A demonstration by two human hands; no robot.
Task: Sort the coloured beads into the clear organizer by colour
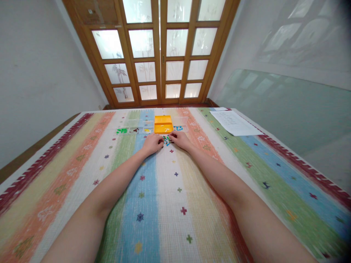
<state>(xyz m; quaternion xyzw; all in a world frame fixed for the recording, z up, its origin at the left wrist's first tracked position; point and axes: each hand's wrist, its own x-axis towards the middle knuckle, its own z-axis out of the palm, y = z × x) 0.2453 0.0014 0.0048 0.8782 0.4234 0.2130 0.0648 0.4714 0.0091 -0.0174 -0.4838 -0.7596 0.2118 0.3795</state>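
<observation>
A small pile of mixed green, blue, dark and pale pieces [166, 140] lies on the striped tablecloth, between my two hands. My left hand [152, 144] rests at the pile's left side with fingers curled together. On the right side, the thumb and fingers of my right hand [179, 139] are drawn together at the pile's edge. What either hand pinches is too small to make out. Just beyond them stands an open yellow box [163, 128], with a few pale pieces in its near half.
Clear lidded boxes flank the yellow one, holding green pieces [122, 130], dark red-brown pieces [135, 130], yellow pieces [147, 130] and blue pieces [178, 128]. Printed paper sheets [235, 123] lie at the table's far right. A glass-paned wooden door [161, 54] stands behind the table.
</observation>
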